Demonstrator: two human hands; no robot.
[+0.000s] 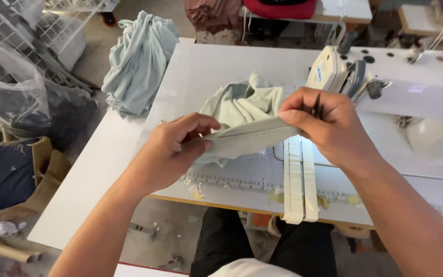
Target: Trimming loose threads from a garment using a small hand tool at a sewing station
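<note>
Two hands stretching a pale green fabric piece (247,134) above the bench (103,164).
Head view: left hand (173,151) fingers pinched shut on one end of the folded edge, right hand (324,125) fingers clamped on the other, also gripping small dark snips (316,106). Risk: snips nick cloth; uneven pull slips fold.

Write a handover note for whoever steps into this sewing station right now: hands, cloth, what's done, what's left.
Left hand: fingers pinch the folded edge of the pale green cloth piece at its left end.
Right hand: pinches the right end of the same edge, with a small dark tool between the fingers.
The cloth is held above the white table, in front of the sewing machine.
A pile of similar cloth sits at the table's left edge.
Done: edge folded. Left: it is not yet under the needle.
</note>
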